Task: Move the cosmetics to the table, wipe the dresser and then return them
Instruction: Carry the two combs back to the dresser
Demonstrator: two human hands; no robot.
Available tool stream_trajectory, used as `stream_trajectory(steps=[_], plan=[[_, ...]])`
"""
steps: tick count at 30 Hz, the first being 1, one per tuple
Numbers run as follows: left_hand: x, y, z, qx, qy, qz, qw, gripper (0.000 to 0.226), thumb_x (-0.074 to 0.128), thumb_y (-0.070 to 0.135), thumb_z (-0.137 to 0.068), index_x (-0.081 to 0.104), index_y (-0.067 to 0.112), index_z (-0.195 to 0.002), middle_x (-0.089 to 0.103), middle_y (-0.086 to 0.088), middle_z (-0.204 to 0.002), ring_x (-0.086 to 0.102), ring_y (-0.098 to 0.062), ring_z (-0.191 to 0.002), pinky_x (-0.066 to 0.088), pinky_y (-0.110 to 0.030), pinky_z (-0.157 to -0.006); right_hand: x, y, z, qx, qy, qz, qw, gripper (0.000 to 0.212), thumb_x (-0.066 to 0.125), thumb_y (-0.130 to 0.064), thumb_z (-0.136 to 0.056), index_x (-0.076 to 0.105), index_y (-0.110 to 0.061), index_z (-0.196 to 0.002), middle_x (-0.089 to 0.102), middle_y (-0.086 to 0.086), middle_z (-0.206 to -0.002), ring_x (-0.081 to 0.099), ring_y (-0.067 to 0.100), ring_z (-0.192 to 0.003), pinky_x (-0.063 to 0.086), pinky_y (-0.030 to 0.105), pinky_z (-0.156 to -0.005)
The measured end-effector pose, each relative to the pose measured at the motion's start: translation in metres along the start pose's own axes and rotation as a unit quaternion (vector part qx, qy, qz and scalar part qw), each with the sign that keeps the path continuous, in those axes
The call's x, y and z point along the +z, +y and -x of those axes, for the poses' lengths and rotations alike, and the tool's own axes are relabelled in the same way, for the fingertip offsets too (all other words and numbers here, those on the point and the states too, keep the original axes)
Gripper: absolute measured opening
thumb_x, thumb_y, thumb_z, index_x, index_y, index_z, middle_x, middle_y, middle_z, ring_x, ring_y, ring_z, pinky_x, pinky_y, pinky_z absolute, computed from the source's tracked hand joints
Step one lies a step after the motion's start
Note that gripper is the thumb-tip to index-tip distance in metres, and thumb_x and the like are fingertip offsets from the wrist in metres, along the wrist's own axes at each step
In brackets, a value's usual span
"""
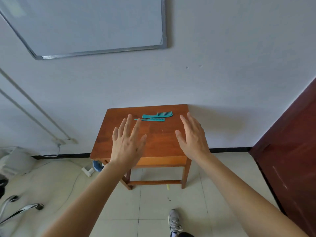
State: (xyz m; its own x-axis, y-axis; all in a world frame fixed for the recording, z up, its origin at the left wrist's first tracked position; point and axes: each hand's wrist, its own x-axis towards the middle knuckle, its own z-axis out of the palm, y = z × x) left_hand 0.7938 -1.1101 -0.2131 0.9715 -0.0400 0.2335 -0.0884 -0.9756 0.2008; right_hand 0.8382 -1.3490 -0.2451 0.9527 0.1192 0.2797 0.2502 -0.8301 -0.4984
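While hovering over the wooden table [162, 142], left hand [127, 142] and right hand [193, 135] released, fingers straight, grasping nothing.
Teal wide-toothed comb [158, 115] and tail comb [153, 119] side by side near table's 12 o'clock edge.

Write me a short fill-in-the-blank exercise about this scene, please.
1. ____ teal combs lie on the wooden table.
2. The left hand and right hand are both open, holding ____.
3. The table's back edge stands against the ____.
Missing words: two; nothing; wall.
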Motion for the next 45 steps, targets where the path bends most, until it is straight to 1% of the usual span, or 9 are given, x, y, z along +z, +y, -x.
stream_trajectory(steps=[7, 15, 20, 24, 30, 33, 39, 42, 45], plan=[[0.011, -0.031, -0.153, 0.000, -0.023, -0.042, 0.999, 0.063, 0.031, 0.053, -0.100, 0.008, 0.032, -0.154, -0.004, -0.002, -0.164, -0.002, -0.025, -0.151, 0.006, -0.052, -0.120, 0.035, 0.014, -0.161, -0.009, -0.038, 0.022, 0.999, 0.062, 0.048, -0.039, -0.100, 0.020, -0.026, -0.154, 0.013, 0.007, -0.164, 0.011, 0.027, -0.152, 0.010, 0.039, -0.121], [0.050, -0.084, -0.222, -0.025, -0.097, -0.057, 0.993, 0.071, 0.035, 0.053, -0.099, 0.000, 0.028, -0.155, -0.011, -0.002, -0.164, -0.002, -0.025, -0.151, 0.010, -0.049, -0.122, 0.103, 0.026, -0.228, 0.002, -0.139, 0.029, 0.990, 0.062, 0.048, -0.038, -0.100, 0.022, -0.025, -0.154, 0.020, 0.005, -0.162, 0.014, 0.025, -0.151, 0.008, 0.036, -0.119], [0.116, -0.124, -0.265, 0.006, -0.196, -0.073, 0.978, 0.074, 0.036, 0.053, -0.099, -0.004, 0.027, -0.155, -0.012, -0.002, -0.163, -0.002, -0.026, -0.151, 0.012, -0.050, -0.120, 0.148, 0.041, -0.238, 0.076, -0.202, 0.056, 0.975, 0.064, 0.051, -0.037, -0.099, 0.020, -0.025, -0.154, 0.023, 0.004, -0.160, 0.019, 0.026, -0.150, 0.022, 0.043, -0.120], [0.173, -0.153, -0.292, 0.037, -0.302, -0.080, 0.949, 0.074, 0.043, 0.049, -0.098, -0.001, 0.029, -0.155, -0.008, -0.002, -0.164, 0.002, -0.028, -0.151, 0.018, -0.051, -0.118, 0.175, 0.052, -0.236, 0.138, -0.254, 0.062, 0.955, 0.062, 0.053, -0.037, -0.099, 0.025, -0.021, -0.152, 0.031, 0.002, -0.156, 0.031, 0.022, -0.145, 0.035, 0.040, -0.113], [0.224, -0.183, -0.310, 0.090, -0.407, -0.074, 0.906, 0.074, 0.045, 0.047, -0.099, -0.001, 0.030, -0.155, -0.008, -0.001, -0.164, -0.001, -0.028, -0.151, 0.014, -0.051, -0.118, 0.237, 0.038, -0.250, 0.181, -0.258, 0.064, 0.947, 0.064, 0.052, -0.036, -0.100, 0.022, -0.021, -0.153, 0.027, 0.005, -0.158, 0.028, 0.023, -0.146, 0.037, 0.038, -0.112], [0.237, -0.191, -0.318, 0.126, -0.398, -0.077, 0.905, 0.071, 0.041, 0.044, -0.101, -0.002, 0.029, -0.155, -0.008, -0.001, -0.164, -0.005, -0.028, -0.151, 0.010, -0.049, -0.119, 0.274, 0.022, -0.245, 0.149, -0.292, 0.080, 0.941, 0.070, 0.050, -0.034, -0.101, 0.010, -0.021, -0.156, 0.013, 0.007, -0.164, 0.015, 0.027, -0.151, 0.029, 0.043, -0.117], [0.262, -0.181, -0.341, 0.241, -0.341, -0.065, 0.906, 0.060, 0.033, 0.042, -0.103, 0.002, 0.037, -0.154, -0.010, 0.000, -0.164, -0.010, -0.029, -0.150, 0.003, -0.048, -0.119, 0.285, 0.033, -0.205, 0.114, -0.337, 0.137, 0.924, 0.071, 0.033, -0.044, -0.104, -0.012, -0.026, -0.155, -0.015, 0.003, -0.165, -0.017, 0.023, -0.150, -0.005, 0.042, -0.118], [0.277, -0.163, -0.343, 0.290, -0.366, -0.065, 0.882, 0.056, 0.033, 0.043, -0.103, 0.010, 0.039, -0.153, -0.003, 0.001, -0.164, -0.004, -0.028, -0.151, 0.005, -0.048, -0.118, 0.272, 0.043, -0.189, 0.131, -0.343, 0.157, 0.917, 0.069, 0.035, -0.047, -0.103, -0.008, -0.031, -0.156, -0.007, 0.003, -0.165, -0.012, 0.026, -0.151, 0.000, 0.044, -0.120], [0.283, -0.148, -0.332, 0.290, -0.369, -0.094, 0.878, 0.057, 0.044, 0.037, -0.101, 0.020, 0.036, -0.153, 0.009, -0.001, -0.164, 0.005, -0.028, -0.151, 0.014, -0.048, -0.119, 0.257, 0.051, -0.178, 0.175, -0.317, 0.160, 0.918, 0.058, 0.035, -0.043, -0.104, 0.012, -0.030, -0.156, 0.012, 0.006, -0.162, 0.001, 0.026, -0.152, 0.013, 0.045, -0.121]])
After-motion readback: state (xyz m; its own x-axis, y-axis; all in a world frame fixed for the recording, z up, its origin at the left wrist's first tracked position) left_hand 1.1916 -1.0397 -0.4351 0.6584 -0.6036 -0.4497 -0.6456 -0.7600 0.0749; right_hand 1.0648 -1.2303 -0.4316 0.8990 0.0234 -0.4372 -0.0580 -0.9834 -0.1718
